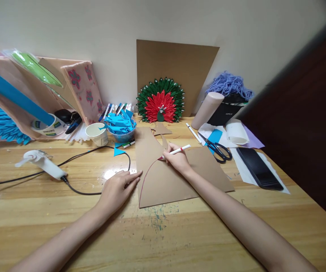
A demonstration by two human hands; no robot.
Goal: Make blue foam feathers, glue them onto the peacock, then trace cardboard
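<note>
My right hand (pixel 177 159) grips a white marker with a red band (pixel 181 150), its tip down on a sheet of brown cardboard (pixel 180 185). A dark red curved line (pixel 146 177) runs from the sheet's near left corner up to the tip. My left hand (pixel 120 187) lies flat on the table with fingers stretched out, fingertips at the sheet's left edge. The sheet's far side has a cut-out curve, and a small cardboard scrap (pixel 163 129) lies beyond it. The marker's white cap end points up to the right.
Left are a glue gun (pixel 45 164) with black cable, a paper cup (pixel 97 135) and a bowl of blue strips (pixel 120 124). Black scissors (pixel 222 154), a phone (pixel 259 168) and a paper roll (pixel 237 132) lie right. A red-green peacock (pixel 161 102) stands behind.
</note>
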